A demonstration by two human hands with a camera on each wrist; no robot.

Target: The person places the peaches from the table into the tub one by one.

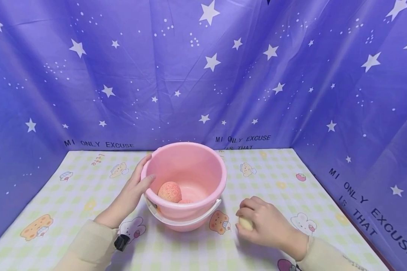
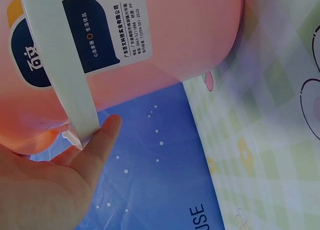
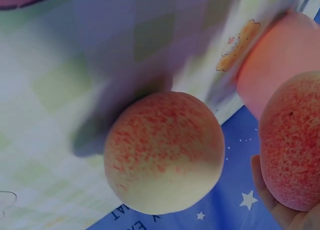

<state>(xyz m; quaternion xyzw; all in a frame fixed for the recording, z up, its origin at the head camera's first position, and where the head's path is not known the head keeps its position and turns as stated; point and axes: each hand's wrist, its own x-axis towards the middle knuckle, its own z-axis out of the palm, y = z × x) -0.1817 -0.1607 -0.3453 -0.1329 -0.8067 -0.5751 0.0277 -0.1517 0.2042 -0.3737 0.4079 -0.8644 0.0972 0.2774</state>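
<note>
A pink bucket (image 1: 184,222) with a white handle (image 1: 186,224) stands on the cloth. My left hand (image 1: 130,194) grips its left rim, with the thumb over the edge. In the left wrist view a finger lies by the handle's end (image 2: 82,109). Inside the bucket are a speckled red-orange peach (image 1: 170,192) and part of another pinkish thing (image 1: 185,201). To the right of the bucket, my right hand (image 1: 266,222) curls round a peach whose pale yellow side (image 1: 245,223) shows. The right wrist view has one peach (image 3: 292,145) against fingers and a second peach (image 3: 164,152) close by.
A green-and-white checked tablecloth (image 1: 88,169) with cartoon prints covers the table. Purple-blue curtains (image 1: 176,75) with white stars rise behind it and along both sides. A printed label (image 2: 100,29) is on the bucket's near side.
</note>
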